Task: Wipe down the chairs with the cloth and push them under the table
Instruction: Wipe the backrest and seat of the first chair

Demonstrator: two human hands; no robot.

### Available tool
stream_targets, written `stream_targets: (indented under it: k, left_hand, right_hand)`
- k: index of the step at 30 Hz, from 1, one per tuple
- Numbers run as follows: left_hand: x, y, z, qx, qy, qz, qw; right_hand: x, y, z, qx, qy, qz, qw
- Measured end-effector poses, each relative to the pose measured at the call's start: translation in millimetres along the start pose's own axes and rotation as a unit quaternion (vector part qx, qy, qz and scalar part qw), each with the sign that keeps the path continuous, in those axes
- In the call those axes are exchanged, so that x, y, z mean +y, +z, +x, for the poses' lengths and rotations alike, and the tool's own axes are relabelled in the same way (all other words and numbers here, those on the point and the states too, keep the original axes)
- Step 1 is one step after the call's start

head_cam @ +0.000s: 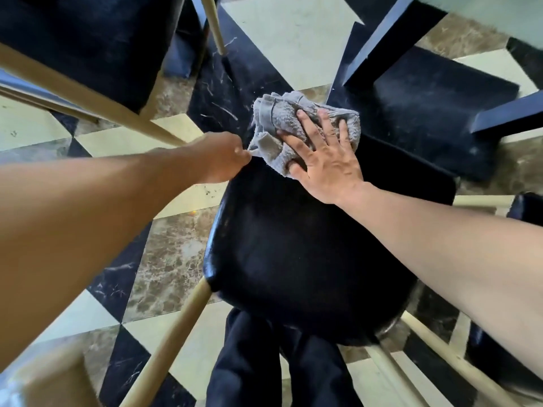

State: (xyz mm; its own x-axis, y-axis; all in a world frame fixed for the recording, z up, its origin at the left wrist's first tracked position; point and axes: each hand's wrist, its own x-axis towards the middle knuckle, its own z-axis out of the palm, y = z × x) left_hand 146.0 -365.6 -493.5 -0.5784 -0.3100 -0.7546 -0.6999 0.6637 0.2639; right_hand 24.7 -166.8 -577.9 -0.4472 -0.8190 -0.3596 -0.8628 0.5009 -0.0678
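Right hand (320,160) is spread flat, fingers straight, pressing the bunched grey cloth (293,124) onto the far edge of the black seat (293,245). That edge is gripped by the left hand (226,160), fingers curled over it, just beside the cloth. For a good wipe, firm even pressure should be kept, overlapping strokes drawn across the whole seat, and the chair steadied before it is pushed toward the table leg (390,39).
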Motion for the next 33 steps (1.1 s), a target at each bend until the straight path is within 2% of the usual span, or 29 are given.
stream_targets:
  k: [3,11,18,23,27,33]
  left_hand:
    - [15,3,5,0.001,0.007,0.020,1.000]
    - [48,8,8,0.004,0.021,0.040,0.999]
    - [67,19,7,-0.012,0.005,0.056,0.998]
    - [93,31,1,-0.019,0.014,0.041,0.999]
    - [110,39,-4,-0.027,0.026,0.043,0.998]
    - [116,45,-19,-0.034,0.030,0.035,0.998]
  right_hand:
    - [2,-1,-2,0.000,0.040,0.017,0.999]
    - [12,7,-11,0.022,0.031,0.023,0.999]
    - [53,27,-67,0.020,0.079,0.013,0.997]
    - [86,44,-118,0.037,0.150,0.036,0.987]
    - [104,50,-144,0.065,0.232,0.091,0.966]
    - [84,48,-147,0.060,0.288,0.132,0.947]
